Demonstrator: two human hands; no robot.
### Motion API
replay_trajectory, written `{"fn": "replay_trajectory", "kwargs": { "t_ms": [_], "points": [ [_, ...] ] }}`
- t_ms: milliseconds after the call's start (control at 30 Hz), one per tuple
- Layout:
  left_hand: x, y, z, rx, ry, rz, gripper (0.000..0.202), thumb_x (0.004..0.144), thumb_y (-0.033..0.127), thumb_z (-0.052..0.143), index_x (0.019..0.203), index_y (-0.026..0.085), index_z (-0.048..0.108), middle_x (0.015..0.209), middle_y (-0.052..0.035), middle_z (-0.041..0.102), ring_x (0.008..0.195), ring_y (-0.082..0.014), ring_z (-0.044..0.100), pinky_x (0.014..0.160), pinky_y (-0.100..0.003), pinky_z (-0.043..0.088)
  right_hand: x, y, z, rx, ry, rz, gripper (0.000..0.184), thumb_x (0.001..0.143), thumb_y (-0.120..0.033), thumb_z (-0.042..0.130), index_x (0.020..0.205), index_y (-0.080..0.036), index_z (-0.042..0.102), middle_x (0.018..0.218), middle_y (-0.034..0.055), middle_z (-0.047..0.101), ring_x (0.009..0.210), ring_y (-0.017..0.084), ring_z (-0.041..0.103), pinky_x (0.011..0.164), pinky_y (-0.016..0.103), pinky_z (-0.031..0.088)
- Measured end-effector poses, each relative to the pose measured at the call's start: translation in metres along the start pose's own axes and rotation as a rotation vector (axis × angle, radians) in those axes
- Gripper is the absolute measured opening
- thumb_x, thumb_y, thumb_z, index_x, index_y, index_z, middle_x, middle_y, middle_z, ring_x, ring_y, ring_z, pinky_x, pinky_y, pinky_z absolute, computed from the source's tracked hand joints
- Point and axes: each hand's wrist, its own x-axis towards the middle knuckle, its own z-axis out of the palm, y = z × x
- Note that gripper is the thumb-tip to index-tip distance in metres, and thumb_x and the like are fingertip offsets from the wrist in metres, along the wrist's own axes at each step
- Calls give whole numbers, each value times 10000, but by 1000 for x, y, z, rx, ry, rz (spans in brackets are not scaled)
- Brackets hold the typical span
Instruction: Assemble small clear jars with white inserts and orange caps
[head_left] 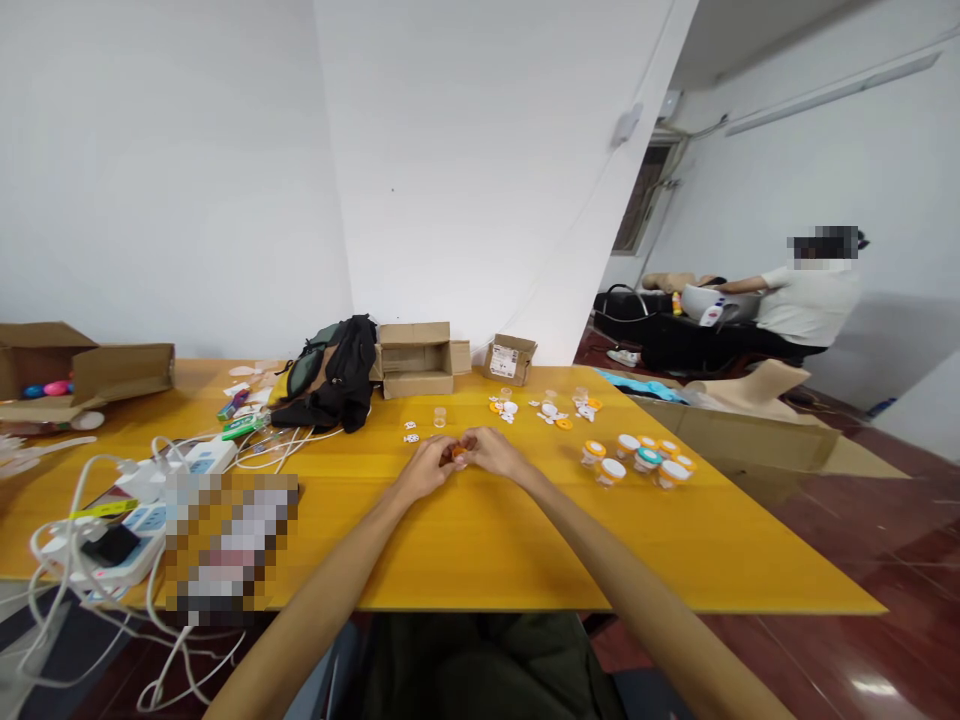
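Note:
My left hand (426, 465) and my right hand (491, 452) meet over the middle of the yellow table (480, 545). Together they pinch a small orange-and-clear container (459, 452) between the fingertips. A single clear cup (439, 416) stands just beyond the hands. To the right sit several small jars with orange, white and teal lids (637, 458). Loose white and orange lids and cups (546, 408) lie scattered farther back.
An open cardboard box (415, 359) and a smaller box (510, 359) stand at the back, beside a black bag (334, 372). Power strips and white cables (120, 505) crowd the left. Another box (71, 372) sits far left. A person (806, 300) works at the right rear.

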Motion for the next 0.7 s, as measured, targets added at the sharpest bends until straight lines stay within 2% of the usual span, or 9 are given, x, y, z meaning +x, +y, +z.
{"fn": "replay_trajectory", "kwargs": {
  "t_ms": [233, 333, 433, 533, 633, 700],
  "points": [
    [-1, 2, 0, 110, 0, 40, 169, 822, 180, 605, 979, 196, 666, 854, -45, 666, 822, -195, 615, 786, -309, 488, -1, 1, 5, -2, 61, 57, 110, 674, -285, 743, 737, -196, 732, 752, 42, 730, 746, 211, 663, 669, 277, 457],
    [-2, 3, -1, 109, 3, 40, 165, 810, 161, 608, 953, 203, 678, 854, -45, 664, 828, -197, 619, 800, -313, 491, -1, 7, 10, 83, 97, 50, 119, 647, -300, 757, 704, -205, 714, 714, 25, 715, 721, 204, 650, 655, 278, 447],
    [-2, 4, -2, 62, 3, 1, 150, 798, 165, 615, 922, 201, 691, 835, -39, 660, 786, -188, 617, 759, -303, 497, -2, 15, 15, 297, 87, 46, 184, 639, -348, 759, 715, -191, 701, 702, 18, 703, 695, 194, 637, 651, 283, 460],
    [-1, 3, -3, -32, 6, -65, 130, 775, 185, 643, 892, 197, 699, 814, -24, 661, 732, -167, 607, 691, -273, 495, -6, 21, 20, 568, 82, 46, 314, 641, -465, 759, 726, -171, 692, 706, 24, 700, 691, 189, 637, 679, 302, 498],
    [1, 2, -4, -124, 29, -120, 131, 757, 205, 667, 882, 193, 702, 808, -12, 677, 714, -156, 601, 672, -261, 491, -13, 23, 23, 839, 112, 83, 413, 628, -556, 770, 758, -170, 703, 768, 41, 717, 758, 193, 661, 754, 325, 532],
    [2, 2, -4, -172, 55, -135, 157, 746, 209, 678, 899, 190, 703, 826, -12, 693, 730, -156, 606, 695, -268, 495, -18, 21, 25, 1014, 114, 131, 424, 627, -561, 789, 786, -175, 712, 823, 55, 730, 814, 197, 680, 822, 339, 541]
  ]
}}
